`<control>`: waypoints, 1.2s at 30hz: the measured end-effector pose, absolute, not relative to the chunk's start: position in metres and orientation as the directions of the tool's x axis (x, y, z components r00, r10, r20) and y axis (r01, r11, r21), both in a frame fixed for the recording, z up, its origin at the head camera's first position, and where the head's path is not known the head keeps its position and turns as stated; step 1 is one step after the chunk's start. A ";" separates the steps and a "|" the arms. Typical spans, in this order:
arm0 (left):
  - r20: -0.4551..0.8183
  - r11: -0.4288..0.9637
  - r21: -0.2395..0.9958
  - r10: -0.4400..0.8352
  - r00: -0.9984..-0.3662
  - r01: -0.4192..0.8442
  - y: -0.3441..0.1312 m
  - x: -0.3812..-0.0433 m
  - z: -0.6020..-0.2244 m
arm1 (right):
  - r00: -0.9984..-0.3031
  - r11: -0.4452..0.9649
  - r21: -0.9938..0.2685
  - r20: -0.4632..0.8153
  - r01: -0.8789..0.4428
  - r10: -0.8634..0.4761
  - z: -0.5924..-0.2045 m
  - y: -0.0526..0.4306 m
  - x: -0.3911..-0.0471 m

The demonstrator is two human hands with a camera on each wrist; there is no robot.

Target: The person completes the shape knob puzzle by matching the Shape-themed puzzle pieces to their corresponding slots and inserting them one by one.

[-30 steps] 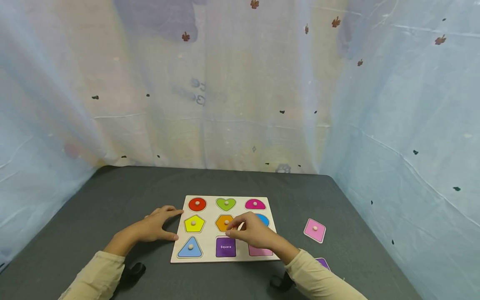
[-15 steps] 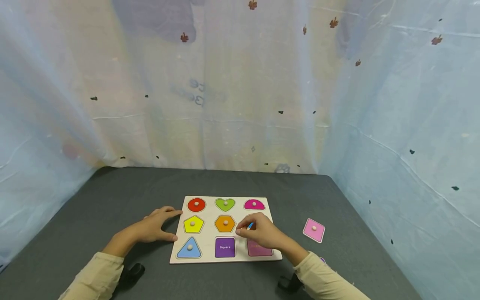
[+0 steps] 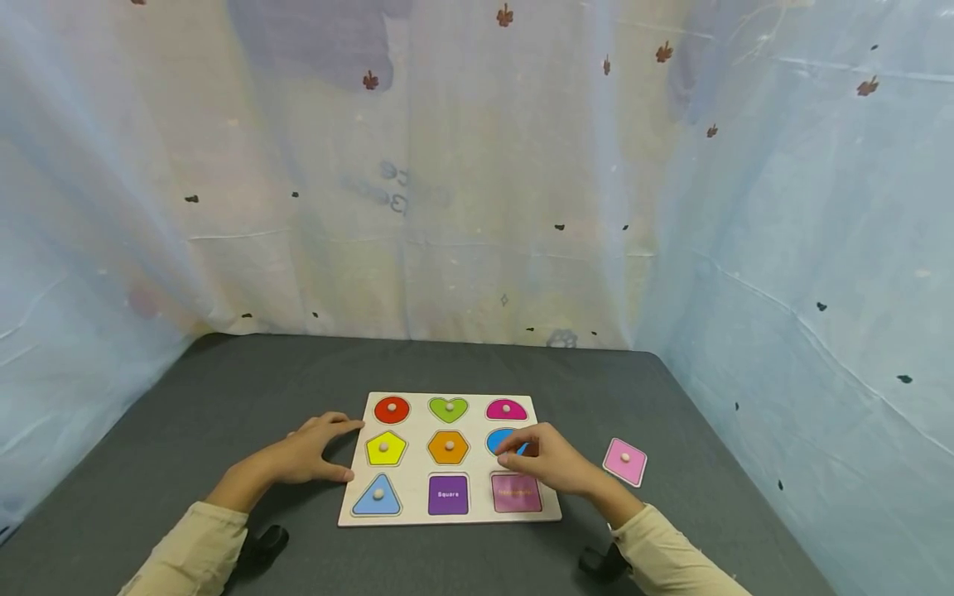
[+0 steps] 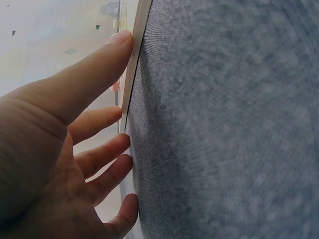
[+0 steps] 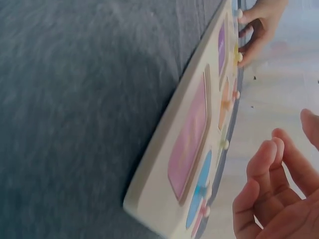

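Observation:
A pale wooden peg puzzle board (image 3: 477,518) lies on the dark table. My left hand (image 3: 311,449) touches its left edge with thumb and index fingertip; in the left wrist view the spread fingers (image 4: 107,119) stand along that edge. My right hand (image 3: 550,458) hovers over the board's right side, partly covering the blue oval piece (image 3: 498,439). In the right wrist view its loosely bent fingers (image 5: 261,159) hold nothing. The orange hexagon (image 3: 448,448) sits in the board's middle. Two recesses show no knobbed piece: the purple square (image 3: 448,505) and the pink one (image 3: 516,502).
Right of the board lies a loose pink piece (image 3: 624,462) with a knob. Red circle (image 3: 391,410), green heart (image 3: 448,410), magenta half-circle (image 3: 507,410), yellow pentagon (image 3: 383,457) and blue triangle (image 3: 377,507) sit in the board. A patterned curtain (image 3: 477,165) hangs behind the table.
My right hand has moved right, from over the orange hexagon to beside the blue oval. The loose purple piece at the right is now hidden behind my right arm. The left hand stays put.

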State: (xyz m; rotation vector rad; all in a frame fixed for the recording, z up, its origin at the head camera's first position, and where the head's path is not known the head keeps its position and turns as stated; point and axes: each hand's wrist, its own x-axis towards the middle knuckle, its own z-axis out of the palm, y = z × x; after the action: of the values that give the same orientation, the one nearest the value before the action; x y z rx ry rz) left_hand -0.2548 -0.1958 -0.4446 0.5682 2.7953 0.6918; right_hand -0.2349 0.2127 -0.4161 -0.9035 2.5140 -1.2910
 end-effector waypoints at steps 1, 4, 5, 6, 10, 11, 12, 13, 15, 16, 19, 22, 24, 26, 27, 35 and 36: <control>-0.106 0.817 0.483 0.411 -0.905 0.315 -0.195 -0.255 -0.445 | -0.801 0.441 -0.783 0.116 -0.438 -0.588 -0.416 0.216 -0.235; -0.111 0.822 0.479 0.405 -0.908 0.308 -0.195 -0.254 -0.444 | -0.797 0.430 -0.785 0.129 -0.446 -0.590 -0.415 0.225 -0.237; -0.111 0.823 0.478 0.403 -0.908 0.307 -0.194 -0.254 -0.444 | -0.797 0.430 -0.784 0.132 -0.448 -0.589 -0.415 0.229 -0.237; -0.112 0.823 0.479 0.402 -0.909 0.305 -0.194 -0.254 -0.444 | -0.798 0.429 -0.784 0.137 -0.450 -0.587 -0.415 0.232 -0.237; -0.109 0.821 0.482 0.403 -0.908 0.306 -0.195 -0.254 -0.444 | -0.805 0.430 -0.781 0.150 -0.452 -0.574 -0.412 0.247 -0.236; -0.108 0.820 0.483 0.404 -0.908 0.308 -0.195 -0.253 -0.444 | -0.809 0.435 -0.780 0.150 -0.450 -0.568 -0.412 0.250 -0.235; -0.105 0.818 0.484 0.406 -0.908 0.309 -0.195 -0.253 -0.444 | -0.813 0.441 -0.778 0.149 -0.447 -0.562 -0.411 0.254 -0.235; -0.103 0.818 0.483 0.407 -0.908 0.312 -0.195 -0.253 -0.443 | -0.817 0.445 -0.777 0.148 -0.445 -0.557 -0.411 0.257 -0.235; -0.102 0.817 0.484 0.407 -0.908 0.312 -0.195 -0.253 -0.443 | -0.825 0.453 -0.778 0.143 -0.435 -0.547 -0.411 0.263 -0.234; -0.101 0.817 0.484 0.407 -0.908 0.312 -0.195 -0.253 -0.443 | -0.828 0.456 -0.779 0.139 -0.430 -0.543 -0.412 0.266 -0.233; -0.103 0.818 0.485 0.406 -0.908 0.310 -0.195 -0.253 -0.443 | -0.838 0.460 -0.789 0.124 -0.408 -0.531 -0.414 0.276 -0.231; -0.102 0.816 0.488 0.406 -0.908 0.310 -0.195 -0.252 -0.443 | -0.842 0.458 -0.795 0.117 -0.398 -0.527 -0.416 0.285 -0.229; -0.103 0.816 0.489 0.406 -0.908 0.309 -0.194 -0.252 -0.443 | -0.841 0.458 -0.795 0.116 -0.397 -0.528 -0.418 0.291 -0.228; -0.105 0.816 0.490 0.404 -0.909 0.307 -0.194 -0.252 -0.443 | -0.840 0.461 -0.792 0.117 -0.401 -0.529 -0.419 0.297 -0.227; -0.106 0.817 0.489 0.404 -0.909 0.306 -0.194 -0.252 -0.444 | -0.842 0.467 -0.788 0.115 -0.401 -0.528 -0.419 0.299 -0.226; -0.111 0.817 0.491 0.404 -0.908 0.304 -0.195 -0.253 -0.443 | -0.842 0.487 -0.778 0.099 -0.398 -0.530 -0.422 0.319 -0.222; -0.111 0.817 0.490 0.403 -0.908 0.303 -0.195 -0.253 -0.443 | -0.839 0.481 -0.780 0.101 -0.400 -0.535 -0.422 0.321 -0.221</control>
State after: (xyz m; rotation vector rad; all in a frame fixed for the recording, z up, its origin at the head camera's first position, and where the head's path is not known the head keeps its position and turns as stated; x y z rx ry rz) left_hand -0.2527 -0.1953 -0.4431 0.5494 2.7920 0.7018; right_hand -0.2214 0.3213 -0.4225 -0.8166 2.5663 -1.2885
